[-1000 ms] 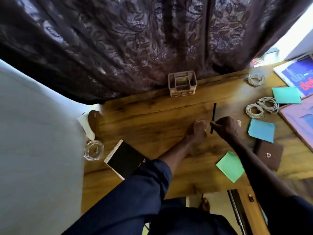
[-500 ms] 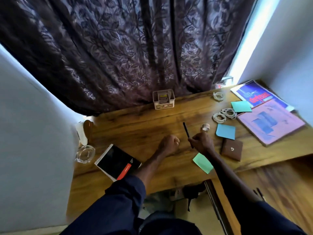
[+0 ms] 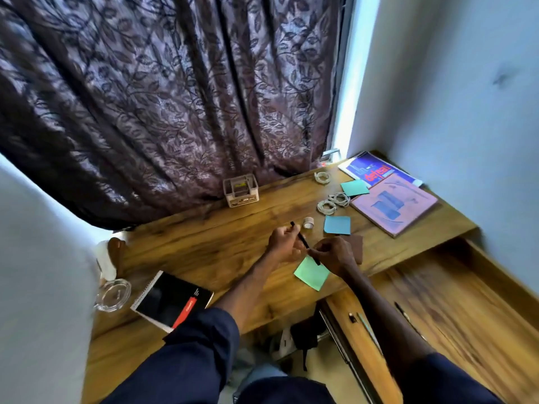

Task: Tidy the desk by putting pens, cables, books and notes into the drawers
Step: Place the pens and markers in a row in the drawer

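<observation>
A black pen (image 3: 303,242) slants across the middle of the wooden desk (image 3: 204,246), held between both hands. My right hand (image 3: 335,255) pinches its lower end above a green note (image 3: 310,275). My left hand (image 3: 283,242) curls its fingers round the upper part. Blue (image 3: 337,225) and teal (image 3: 354,188) notes, white coiled cables (image 3: 326,207) and two books, one pink (image 3: 393,204) and one blue (image 3: 373,170), lie at the right. A black spiral notebook (image 3: 172,300) sits at the front left. The drawer (image 3: 466,301) at the right stands pulled out.
A tape roll (image 3: 308,222) and a brown wallet (image 3: 358,246) lie close to my hands. A beige organiser (image 3: 240,190) stands against the curtain. A glass ashtray (image 3: 113,294) sits at the left edge. A thin pen-like thing (image 3: 408,319) lies in the drawer.
My right hand has tilted the pen and drawn it toward me over the green note. My left hand has turned from a fist to grip the pen's upper part. The camera has swung right.
</observation>
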Demonstrator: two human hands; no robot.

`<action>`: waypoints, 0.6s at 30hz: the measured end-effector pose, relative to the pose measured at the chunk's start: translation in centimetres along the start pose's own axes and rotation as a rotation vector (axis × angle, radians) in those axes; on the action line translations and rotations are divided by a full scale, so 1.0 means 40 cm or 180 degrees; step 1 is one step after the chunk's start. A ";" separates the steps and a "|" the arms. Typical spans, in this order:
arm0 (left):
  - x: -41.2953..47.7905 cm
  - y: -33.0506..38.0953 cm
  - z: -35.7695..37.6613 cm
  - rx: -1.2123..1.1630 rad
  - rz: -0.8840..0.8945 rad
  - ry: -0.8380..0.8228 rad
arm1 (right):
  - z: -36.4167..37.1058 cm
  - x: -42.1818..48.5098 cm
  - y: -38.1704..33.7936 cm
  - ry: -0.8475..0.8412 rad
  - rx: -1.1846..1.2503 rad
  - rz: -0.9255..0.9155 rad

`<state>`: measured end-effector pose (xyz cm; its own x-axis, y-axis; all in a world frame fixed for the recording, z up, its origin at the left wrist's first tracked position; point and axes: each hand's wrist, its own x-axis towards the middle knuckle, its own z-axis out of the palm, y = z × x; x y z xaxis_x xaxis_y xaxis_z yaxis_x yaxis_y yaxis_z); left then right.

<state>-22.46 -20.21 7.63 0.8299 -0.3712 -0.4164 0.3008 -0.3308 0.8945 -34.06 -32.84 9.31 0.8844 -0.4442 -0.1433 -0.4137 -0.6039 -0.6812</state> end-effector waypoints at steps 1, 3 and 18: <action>-0.003 0.008 0.013 0.0009 0.0075 -0.0029 | -0.012 -0.003 0.015 -0.0003 0.0014 0.0028; -0.003 0.016 0.042 -0.0008 0.0186 -0.0075 | -0.030 -0.010 0.040 -0.0016 0.0104 0.0069; 0.149 0.015 0.314 0.1125 0.0654 -0.1149 | -0.091 0.037 0.237 0.0709 0.0356 0.0623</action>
<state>-23.22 -33.51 3.62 0.6221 -0.7128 -0.3239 -0.0786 -0.4685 0.8800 -37.44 -41.62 5.25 0.7163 -0.6862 -0.1271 -0.5341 -0.4217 -0.7327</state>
